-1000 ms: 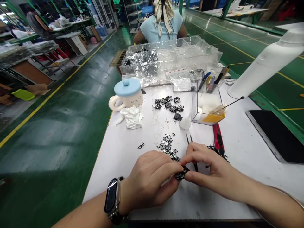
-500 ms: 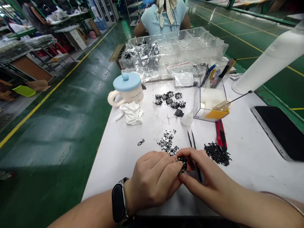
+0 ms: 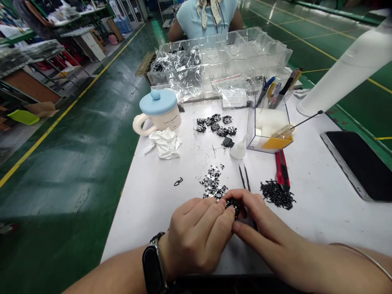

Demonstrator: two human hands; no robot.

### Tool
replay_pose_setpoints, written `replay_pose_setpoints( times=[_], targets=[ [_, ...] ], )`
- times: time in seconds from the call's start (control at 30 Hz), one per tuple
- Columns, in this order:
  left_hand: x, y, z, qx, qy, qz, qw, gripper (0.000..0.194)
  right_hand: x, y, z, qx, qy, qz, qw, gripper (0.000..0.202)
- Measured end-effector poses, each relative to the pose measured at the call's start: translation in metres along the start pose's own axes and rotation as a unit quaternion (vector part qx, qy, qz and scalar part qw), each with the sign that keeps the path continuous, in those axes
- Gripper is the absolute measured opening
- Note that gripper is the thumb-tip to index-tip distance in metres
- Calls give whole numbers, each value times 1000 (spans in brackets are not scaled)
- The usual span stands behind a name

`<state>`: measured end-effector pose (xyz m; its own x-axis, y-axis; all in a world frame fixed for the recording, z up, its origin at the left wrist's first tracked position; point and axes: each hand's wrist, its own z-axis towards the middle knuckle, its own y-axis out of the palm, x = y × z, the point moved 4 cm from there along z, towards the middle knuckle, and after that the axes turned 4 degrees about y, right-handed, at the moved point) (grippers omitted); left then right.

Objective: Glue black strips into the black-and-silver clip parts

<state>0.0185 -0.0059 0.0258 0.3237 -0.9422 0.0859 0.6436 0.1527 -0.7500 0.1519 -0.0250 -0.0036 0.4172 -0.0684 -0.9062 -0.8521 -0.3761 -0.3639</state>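
My left hand and my right hand meet near the front of the white table, both closed around a cluster of small black metal parts. Their fingers hide much of the cluster. Just beyond lies a loose pile of small shiny pieces. Black tweezers lie with their tips pointing away, partly under my right hand. To the right is a heap of thin black pieces. One small black part lies alone on the left. Several dark clusters sit farther back.
A lidded mug and a crumpled white tissue are at left. On the right are a clear pen box, red cutter, phone and white tube. Behind clear trays sits a person.
The view has shifted slightly, so the table items appear a little higher and farther left. Both hands still hold the black cluster, with only small finger movement.
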Motion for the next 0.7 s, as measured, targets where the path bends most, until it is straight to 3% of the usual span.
replay_pose_setpoints(
  times=[0.17, 0.27, 0.37, 0.47, 0.57, 0.63, 0.7],
  targets=[
    [-2, 1, -2, 9, -28, -23, 999, 12, 4, -4, -1, -29, 34, 7, 999, 25],
    [-6, 1, -3, 38, -107, -94, 989, 17, 3, -14, 1, -50, 29, -17, 998, 22],
    [-11, 2, -5, 37, -200, -186, 961, 19, -1, -23, 5, -35, -29, -56, 997, 15],
    [-17, 6, -7, -17, -306, -316, 898, 14, -4, -24, 8, -35, -75, -75, 994, 19],
    [-21, 12, -10, -58, -394, -462, 792, 15, -5, -22, 8, -38, -76, -61, 995, 29],
    [-22, 15, -11, -66, -437, -518, 733, 17, -4, -21, 7, -30, -63, -54, 996, 31],
    [-23, 18, -13, -63, -466, -545, 694, 16, -2, -20, 6, -18, -54, -53, 997, 31]
  ],
)
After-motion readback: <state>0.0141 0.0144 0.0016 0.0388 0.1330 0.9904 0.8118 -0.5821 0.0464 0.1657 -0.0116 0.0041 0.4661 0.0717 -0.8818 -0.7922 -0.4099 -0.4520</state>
